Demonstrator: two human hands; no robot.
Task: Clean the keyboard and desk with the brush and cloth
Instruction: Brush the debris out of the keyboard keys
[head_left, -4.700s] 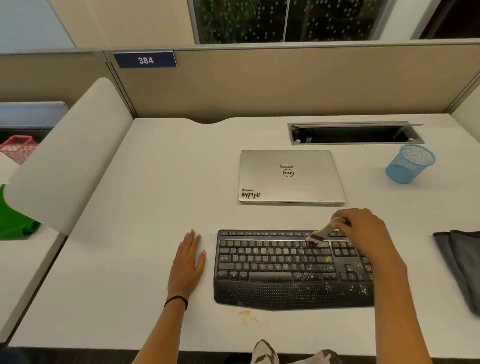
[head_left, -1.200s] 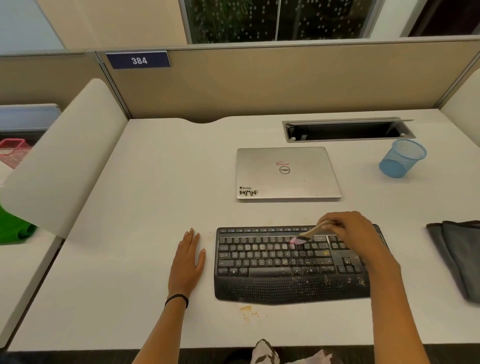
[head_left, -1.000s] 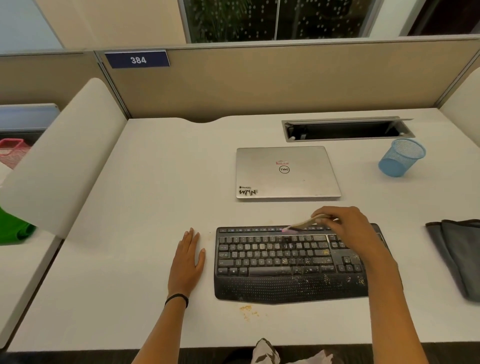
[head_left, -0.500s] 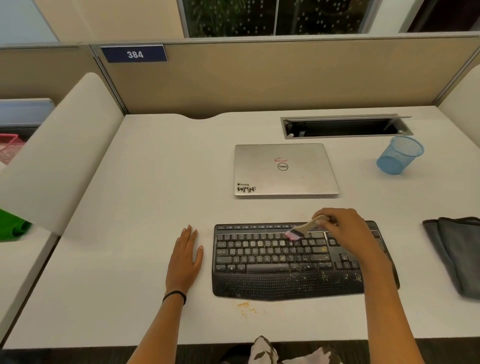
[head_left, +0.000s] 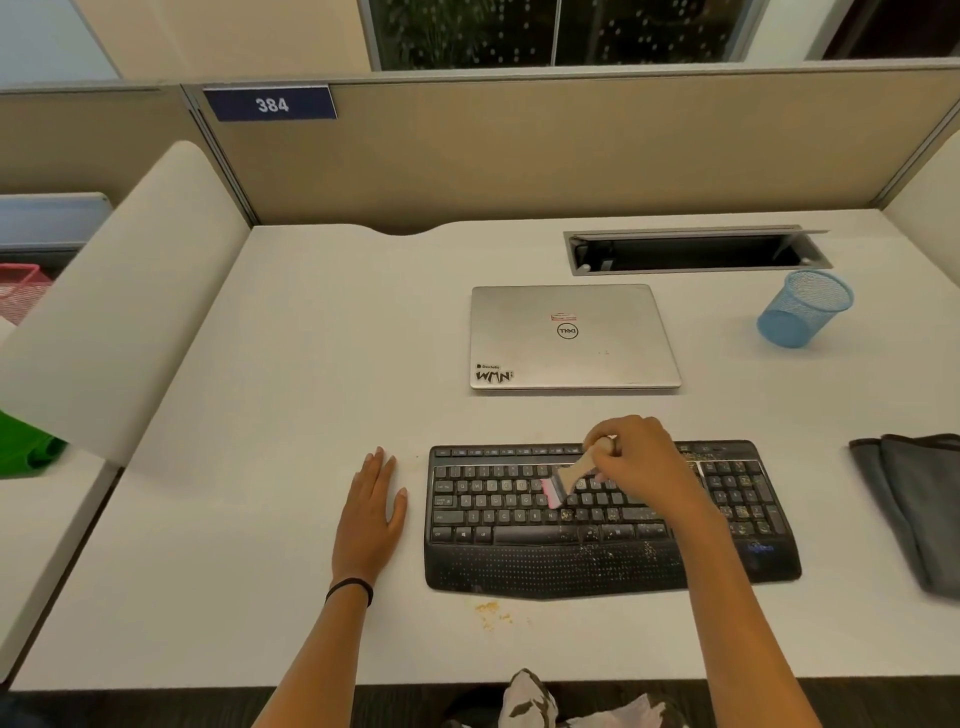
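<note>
Brushing the dirty keyboard

Head camera: the right hand (head_left: 636, 462) gripped the brush (head_left: 563, 480), its bristles on the middle keys of the keyboard (head_left: 519, 566). The left hand (head_left: 371, 514) lay flat on the desk (head_left: 311, 364). Crumbs (head_left: 491, 610) remained, and the cloth (head_left: 914, 499) sat unused at the far right, so lots looked left.

The grey cloth (head_left: 919, 509) is cut off by the right edge; part of the keyboard (head_left: 519, 566) is hidden under the right hand (head_left: 644, 467), by which the brush (head_left: 569, 475) handle is partly covered.
</note>
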